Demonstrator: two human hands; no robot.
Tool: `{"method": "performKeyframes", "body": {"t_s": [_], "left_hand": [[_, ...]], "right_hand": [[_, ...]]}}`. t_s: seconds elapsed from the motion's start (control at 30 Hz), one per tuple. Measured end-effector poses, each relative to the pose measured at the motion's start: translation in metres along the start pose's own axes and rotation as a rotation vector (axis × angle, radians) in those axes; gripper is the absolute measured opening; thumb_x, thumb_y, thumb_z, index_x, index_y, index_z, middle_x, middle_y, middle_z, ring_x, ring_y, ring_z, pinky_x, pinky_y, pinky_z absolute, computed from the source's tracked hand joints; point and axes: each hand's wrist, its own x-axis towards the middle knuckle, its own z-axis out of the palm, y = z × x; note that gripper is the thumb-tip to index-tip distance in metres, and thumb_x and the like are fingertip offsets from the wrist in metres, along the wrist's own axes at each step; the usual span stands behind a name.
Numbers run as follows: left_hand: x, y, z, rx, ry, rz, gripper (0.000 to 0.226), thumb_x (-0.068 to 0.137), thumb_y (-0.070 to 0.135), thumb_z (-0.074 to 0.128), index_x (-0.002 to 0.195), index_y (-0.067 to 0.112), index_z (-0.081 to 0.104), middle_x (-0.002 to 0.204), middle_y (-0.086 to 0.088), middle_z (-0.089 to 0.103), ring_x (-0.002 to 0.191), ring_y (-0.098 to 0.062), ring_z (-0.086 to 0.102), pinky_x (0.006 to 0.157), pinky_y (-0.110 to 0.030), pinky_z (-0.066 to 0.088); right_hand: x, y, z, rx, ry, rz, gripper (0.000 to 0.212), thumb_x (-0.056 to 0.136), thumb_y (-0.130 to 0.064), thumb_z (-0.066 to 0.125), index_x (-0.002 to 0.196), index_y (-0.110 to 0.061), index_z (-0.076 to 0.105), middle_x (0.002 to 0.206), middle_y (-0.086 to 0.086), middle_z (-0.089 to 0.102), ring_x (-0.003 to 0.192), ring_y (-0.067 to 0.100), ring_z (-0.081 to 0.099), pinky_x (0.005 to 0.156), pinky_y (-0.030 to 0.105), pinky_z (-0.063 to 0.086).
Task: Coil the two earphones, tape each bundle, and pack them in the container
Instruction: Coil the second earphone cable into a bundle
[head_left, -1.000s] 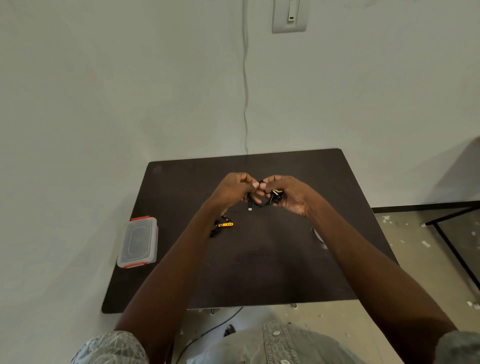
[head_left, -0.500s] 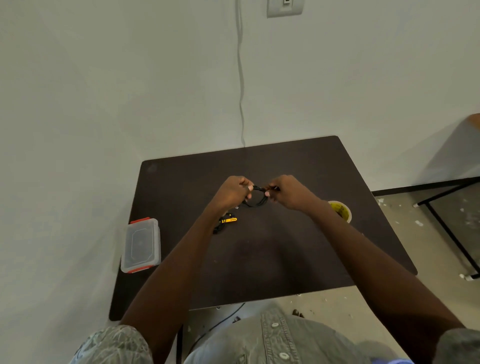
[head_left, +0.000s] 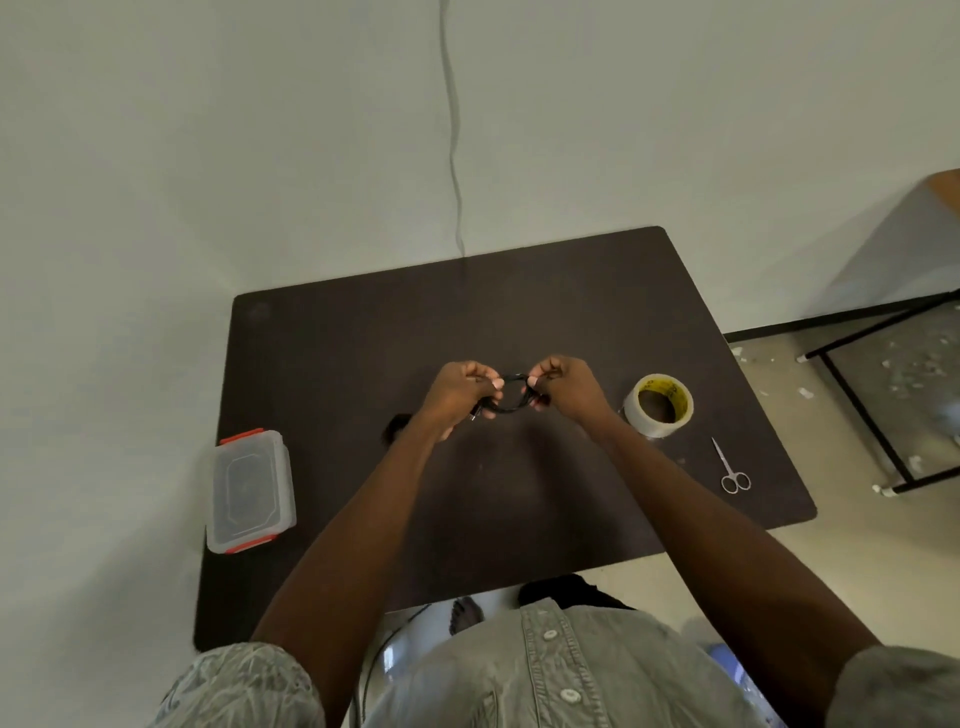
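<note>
A black earphone cable (head_left: 511, 397) is looped into a small coil above the middle of the dark table (head_left: 519, 322). My left hand (head_left: 460, 392) grips its left side and my right hand (head_left: 563, 387) pinches its right side, both held above the tabletop. A second earphone (head_left: 397, 427) lies on the table behind my left forearm, mostly hidden. The clear container (head_left: 251, 491) with red clips sits closed at the table's left edge. A roll of clear tape (head_left: 658, 406) stands right of my right hand.
Small silver scissors (head_left: 731, 467) lie near the table's right edge, below the tape. A wall runs behind and to the left of the table, with a thin cable (head_left: 453, 130) hanging down it. A black metal frame (head_left: 872, 410) stands on the floor at right.
The view has tilted down and right, bringing the tape roll and scissors into sight. My hands have drawn slightly apart, stretching the coil between them. The yellow-marked earphone is now hidden by my left arm.
</note>
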Motion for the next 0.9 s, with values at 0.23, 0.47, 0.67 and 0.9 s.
{"method": "performKeyframes", "body": {"t_s": [0.23,0.47,0.67,0.9], "left_hand": [[0.05,-0.023,0.024,0.111,0.14,-0.144,0.009,0.081,-0.005,0.067,0.087,0.003,0.067,0.08,-0.015,0.065,0.065,-0.018,0.062,0.052,-0.025,0.057],[0.078,-0.057,0.051,0.167,0.423,-0.29,0.006,0.077,0.003,0.074,0.079,0.008,0.071,0.075,-0.01,0.068,0.055,-0.014,0.061,0.061,-0.039,0.06],[0.081,-0.066,0.061,0.434,0.484,-0.207,0.013,0.08,0.02,0.07,0.088,0.011,0.076,0.085,-0.01,0.074,0.081,-0.026,0.067,0.068,-0.03,0.048],[0.078,-0.068,0.059,0.45,0.49,-0.252,0.018,0.081,0.032,0.072,0.082,0.014,0.072,0.084,-0.008,0.072,0.082,-0.024,0.066,0.063,-0.025,0.041]], "right_hand": [[0.058,0.036,0.002,-0.245,0.001,0.061,0.022,0.087,-0.003,0.058,0.071,-0.018,0.064,0.071,0.005,0.069,0.068,0.021,0.068,0.068,0.038,0.059],[0.084,0.061,0.011,-0.48,-0.078,0.038,0.017,0.09,-0.001,0.054,0.093,-0.004,0.07,0.097,0.018,0.068,0.092,0.034,0.063,0.078,0.036,0.049],[0.083,0.075,0.017,-0.718,-0.026,-0.24,0.009,0.083,0.001,0.059,0.086,-0.002,0.067,0.094,0.017,0.061,0.093,0.037,0.054,0.071,0.038,0.042],[0.079,0.081,0.016,-0.639,0.037,-0.158,0.019,0.092,-0.008,0.059,0.096,0.004,0.073,0.104,0.022,0.06,0.1,0.037,0.051,0.084,0.041,0.044]]}}
